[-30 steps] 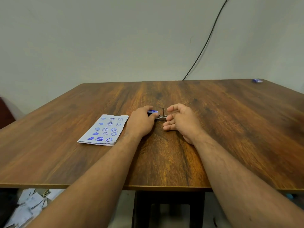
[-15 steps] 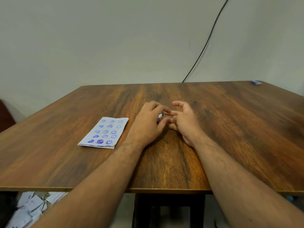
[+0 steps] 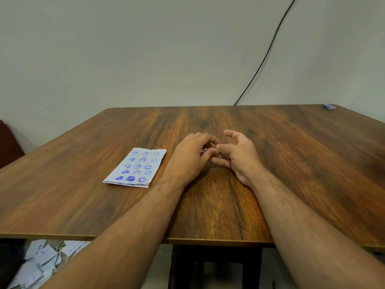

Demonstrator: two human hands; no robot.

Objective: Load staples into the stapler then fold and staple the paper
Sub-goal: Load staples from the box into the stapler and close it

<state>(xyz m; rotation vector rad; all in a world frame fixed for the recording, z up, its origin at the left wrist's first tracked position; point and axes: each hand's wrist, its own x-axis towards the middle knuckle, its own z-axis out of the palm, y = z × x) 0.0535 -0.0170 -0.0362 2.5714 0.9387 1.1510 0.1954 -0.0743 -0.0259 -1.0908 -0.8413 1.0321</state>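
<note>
— Stapler [image 3: 203,150] at centre frame: who has it?
— The left hand [image 3: 190,158] curls over it; only a metal sliver shows at its fingertips.
— And the right hand [image 3: 237,155]?
— Half open, thumb up, fingertips touching the left's.
— The paper [image 3: 136,166]?
— Flat on the worktop [image 3: 291,163], just left of the hands.

The left hand [image 3: 190,157] closed over the stapler [image 3: 203,150], which a second earlier showed its blue body and upright metal part between the hands; only a sliver of metal stayed visible. The right hand [image 3: 239,155] moved in until its fingertips met the left hand's, thumb lifted.
</note>
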